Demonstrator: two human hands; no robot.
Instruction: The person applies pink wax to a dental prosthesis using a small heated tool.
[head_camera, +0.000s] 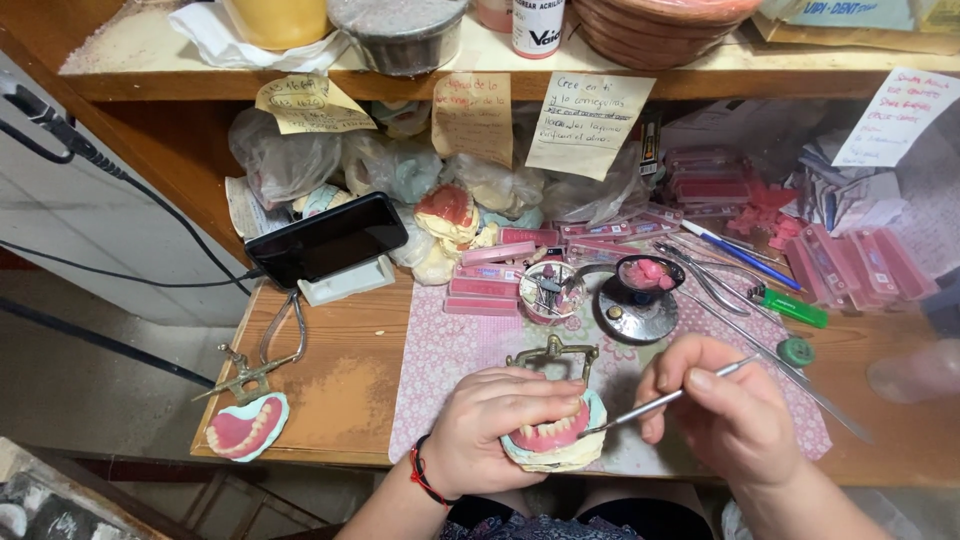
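Bare forearms; red-and-black cord bracelet (428, 474) on left wrist.

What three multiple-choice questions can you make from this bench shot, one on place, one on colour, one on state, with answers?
1. Where does the spare denture lie?
A. bench's front left corner
B. on the shelf
C. under the phone

2. What colour is the lighter?
A. red
B. green
C. yellow

3. What is the left hand doing?
A. resting open
B. gripping the cast
C. holding the phone

Answers:
1 A, it sits by the bench edge, apart from the hands.
2 B, its body is bright green.
3 B, fingers wrap the cast while the right hand puts a metal tool to the teeth.
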